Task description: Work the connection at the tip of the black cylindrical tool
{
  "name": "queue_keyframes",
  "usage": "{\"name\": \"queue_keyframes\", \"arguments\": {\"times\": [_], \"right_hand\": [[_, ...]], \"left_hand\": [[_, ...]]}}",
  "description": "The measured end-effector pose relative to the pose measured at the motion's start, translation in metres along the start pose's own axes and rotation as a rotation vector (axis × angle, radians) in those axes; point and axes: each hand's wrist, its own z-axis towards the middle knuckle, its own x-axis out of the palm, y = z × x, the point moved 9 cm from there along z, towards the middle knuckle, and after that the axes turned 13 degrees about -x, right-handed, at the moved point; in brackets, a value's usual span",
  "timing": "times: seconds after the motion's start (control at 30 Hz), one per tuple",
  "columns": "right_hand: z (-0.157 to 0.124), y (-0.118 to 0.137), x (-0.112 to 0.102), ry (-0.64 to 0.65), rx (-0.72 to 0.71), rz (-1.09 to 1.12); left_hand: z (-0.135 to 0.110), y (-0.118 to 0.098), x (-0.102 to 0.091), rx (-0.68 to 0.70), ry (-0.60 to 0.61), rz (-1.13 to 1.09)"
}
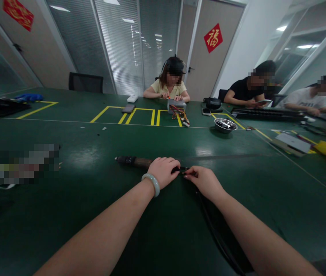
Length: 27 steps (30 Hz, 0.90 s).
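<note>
Your left hand (163, 171) closes over a brown-and-black cylindrical tool (141, 163); your right hand (204, 181) pinches a small dark piece (183, 168) just beside it, details hidden. Broad green tabletop (79, 199) beneath: brace against it. Curved black cord (217, 239) by right forearm: leave slack. Tool: steady. Piece: squared.

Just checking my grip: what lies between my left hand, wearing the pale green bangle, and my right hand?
The head view shows a slim dark piece between your left hand and your right hand; it is too small to identify.
</note>
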Motion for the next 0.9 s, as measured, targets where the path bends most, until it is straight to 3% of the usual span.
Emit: {"name": "queue_keyframes", "arguments": {"times": [0.13,0.33,0.57,0.9], "right_hand": [[0.0,-0.014,0.006,-0.005,0.097,0.15],[0.0,-0.016,0.006,-0.008,0.121,0.174],[0.0,-0.012,0.001,-0.05,0.093,0.106],[0.003,-0.001,-0.002,-0.071,0.019,-0.017]], "left_hand": [[0.0,0.001,0.001,-0.004,0.008,0.002],[-0.001,0.002,0.001,-0.004,0.004,-0.015],[-0.003,-0.008,-0.006,0.044,-0.05,-0.03],[-0.001,-0.005,-0.001,0.011,-0.004,-0.063]]}}
